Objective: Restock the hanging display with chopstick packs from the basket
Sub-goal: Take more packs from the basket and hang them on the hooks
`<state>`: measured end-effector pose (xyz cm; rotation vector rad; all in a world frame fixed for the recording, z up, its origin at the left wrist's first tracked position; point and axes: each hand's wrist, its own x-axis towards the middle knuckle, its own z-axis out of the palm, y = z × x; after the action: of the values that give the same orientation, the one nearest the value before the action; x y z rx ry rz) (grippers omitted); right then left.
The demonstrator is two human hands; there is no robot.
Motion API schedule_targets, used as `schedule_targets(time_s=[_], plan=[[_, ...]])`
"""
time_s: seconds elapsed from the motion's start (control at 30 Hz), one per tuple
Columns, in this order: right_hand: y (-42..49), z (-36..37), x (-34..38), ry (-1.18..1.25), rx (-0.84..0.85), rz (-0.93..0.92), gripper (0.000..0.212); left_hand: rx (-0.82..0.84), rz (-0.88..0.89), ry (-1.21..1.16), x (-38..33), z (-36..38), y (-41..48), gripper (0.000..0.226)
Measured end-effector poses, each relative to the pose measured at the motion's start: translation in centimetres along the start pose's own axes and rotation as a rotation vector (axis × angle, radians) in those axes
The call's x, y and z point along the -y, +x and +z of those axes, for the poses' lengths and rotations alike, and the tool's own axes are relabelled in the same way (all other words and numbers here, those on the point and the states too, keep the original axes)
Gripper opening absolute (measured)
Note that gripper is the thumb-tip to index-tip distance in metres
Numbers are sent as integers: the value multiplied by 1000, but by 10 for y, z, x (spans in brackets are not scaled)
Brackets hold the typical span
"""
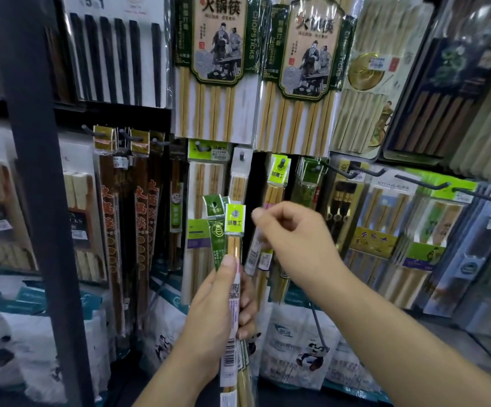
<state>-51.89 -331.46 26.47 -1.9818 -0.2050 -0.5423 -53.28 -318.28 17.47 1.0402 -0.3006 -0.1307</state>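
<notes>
My left hand (pixel 218 312) grips a bundle of slim chopstick packs (pixel 234 230) upright in front of the display; the front pack has a lime-green header, and darker green headers show behind it. My right hand (pixel 294 239) hovers just right of the pack tops, fingers loosely curled with thumb and forefinger close together, holding nothing I can see. Behind it a matching lime-header pack (pixel 279 171) hangs on a peg. A peg with a narrow clear pack (pixel 241 160) is just left of that. The basket is out of view.
Large hotpot chopstick packs (pixel 218 66) hang in the row above. Dark wooden packs (pixel 138 215) hang to the left behind a black upright post (pixel 41 201). Bare black hooks (pixel 423 182) stick out at the right. Panda-print bags (pixel 303 342) line the shelf below.
</notes>
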Motion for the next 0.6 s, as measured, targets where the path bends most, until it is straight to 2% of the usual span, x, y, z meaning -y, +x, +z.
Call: schedule_targets(time_s=[0.07,0.17,0.3,0.4,0.5,0.6], plan=[[-6,6,1,-11,122,-38,22,-15,1,-5,2,1,1,57],[-9,8,2,11,132,-51,21,-45,18,23,5,1,2,61],[-5,0,13,154,40,-37,21,-137,19,109,9,-3,5,59],[10,-9,23,273,-84,-3,23,-183,61,212,5,-4,3,35],[26,-15,28,277,-178,41,26,-194,70,287,6,-6,5,55],[39,-14,24,211,-227,91,27,-190,123,224,1,-3,4,54]])
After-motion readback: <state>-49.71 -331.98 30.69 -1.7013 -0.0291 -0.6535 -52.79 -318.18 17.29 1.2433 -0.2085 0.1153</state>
